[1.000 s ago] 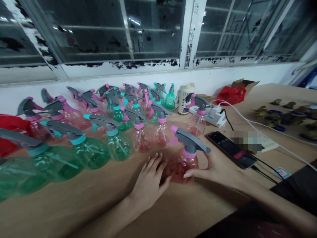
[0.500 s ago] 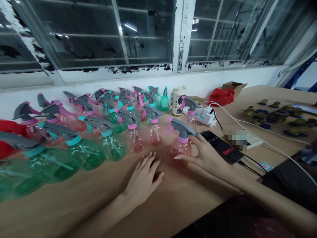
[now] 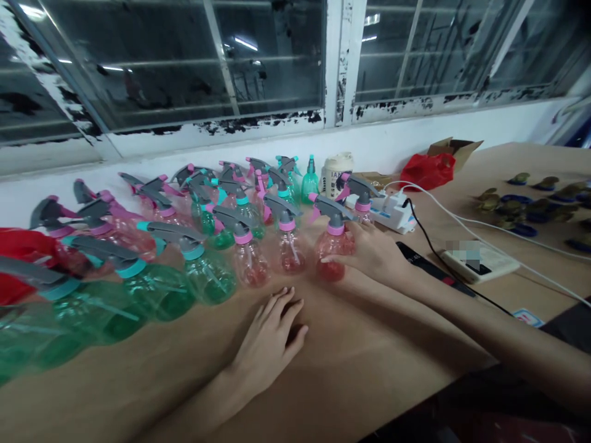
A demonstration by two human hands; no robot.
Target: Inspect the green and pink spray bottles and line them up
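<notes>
My right hand (image 3: 373, 255) is wrapped round a pink spray bottle (image 3: 333, 243) with a grey trigger head, standing upright on the brown table (image 3: 351, 369) at the right end of a row of bottles. Beside it stand two more pink bottles (image 3: 290, 246) and several green ones (image 3: 207, 274). My left hand (image 3: 270, 341) lies flat on the table in front of the row, fingers stretched out, holding nothing.
Many more pink and green spray bottles (image 3: 152, 203) fill the table back to the white wall. A black phone (image 3: 431, 271), a white power strip (image 3: 392, 212) with cables, a can (image 3: 335, 172), a red bag (image 3: 427, 171) and small round pieces (image 3: 521, 206) lie to the right.
My right hand has pushed the pink bottle away from me into line with the row of bottles. My left hand let go of it and stayed flat on the table.
</notes>
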